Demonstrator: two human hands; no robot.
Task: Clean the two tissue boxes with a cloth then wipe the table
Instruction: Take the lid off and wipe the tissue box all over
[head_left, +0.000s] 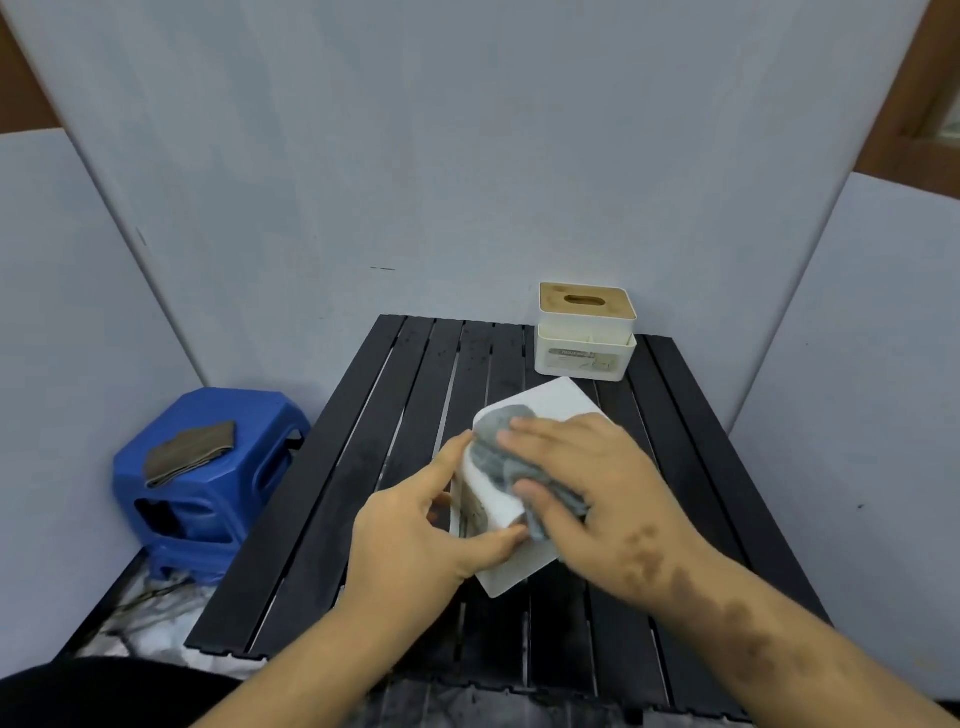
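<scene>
Pale grey panels fill the upper half of the frame and both sides, closing in a black slatted table that runs from the centre down to the bottom edge, its slats separated by thin gaps and dusted with pale specks near the far end. At centre left, beside the table, stands a blue plastic stool with a folded brownish cloth lying on its seat. In the lower middle of the frame a white tissue box with rounded corners is tipped over on the table, one broad white face turned upward. The left hand grips its near-left edge, thumb and fingers curled around the side. The right hand lies flat on top, fingers extended, pressing a crumpled grey cloth against the upper face. Above and slightly right, at the table's far edge, a second tissue box stands upright: white body, front pocket with a small label too blurred to read, and a tan wooden lid with an oval slot.
</scene>
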